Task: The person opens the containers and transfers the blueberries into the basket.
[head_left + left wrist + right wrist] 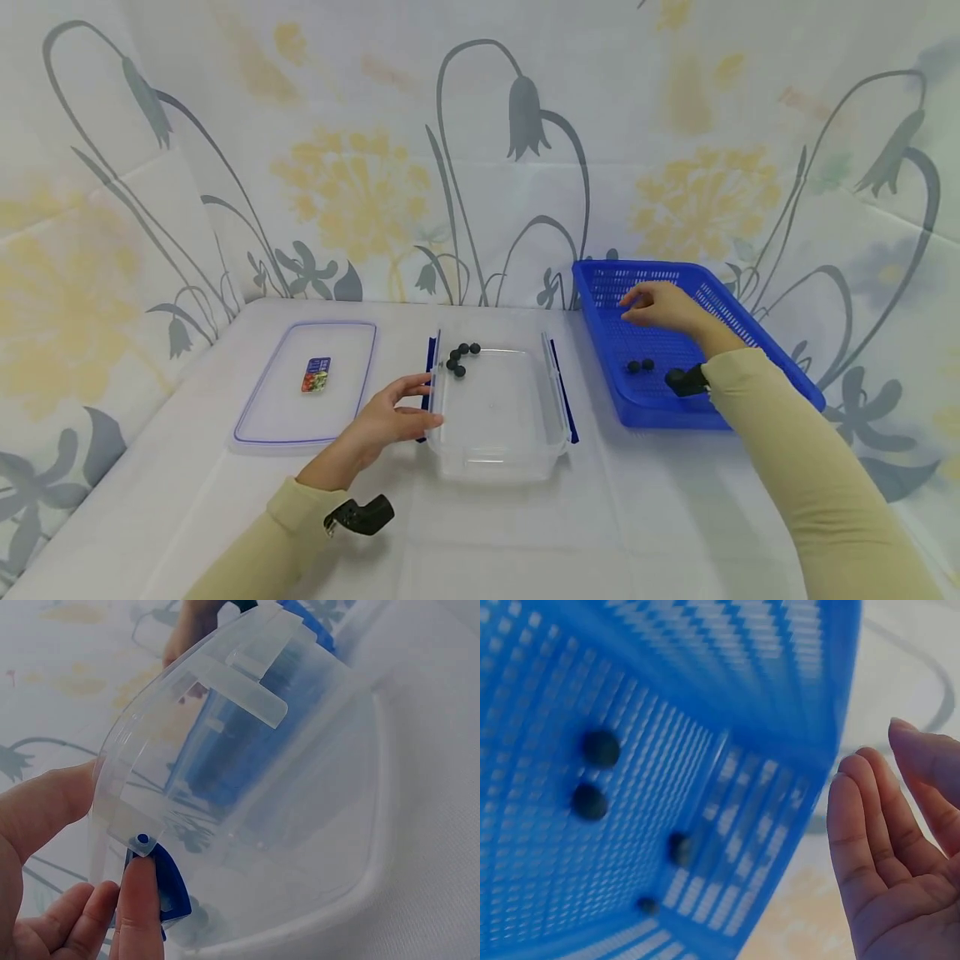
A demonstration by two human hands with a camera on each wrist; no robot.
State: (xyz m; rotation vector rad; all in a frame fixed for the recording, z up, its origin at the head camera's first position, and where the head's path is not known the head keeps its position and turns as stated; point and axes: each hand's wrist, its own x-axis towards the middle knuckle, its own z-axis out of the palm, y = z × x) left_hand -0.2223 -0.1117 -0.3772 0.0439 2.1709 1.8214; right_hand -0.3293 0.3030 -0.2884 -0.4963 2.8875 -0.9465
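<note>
A clear plastic box [495, 462] with blue side latches stands on the table. My left hand [386, 419] grips its left rim, with a finger against the blue latch [174, 896] and the thumb at the rim. Several small dark balls [460, 371] lie at the box's far left. Over the blue basket [675, 415], my right hand [660, 307] hovers with loosely bent fingers and nothing between them. Several more dark balls [601, 748] lie on the basket's mesh floor, apart from that hand.
Left of the box lies a clear lid [270, 417] with a purple-blue edge. On the lid is a small colourful card [316, 375]. A floral cloth [480, 208] hangs behind the white-covered table [525, 542].
</note>
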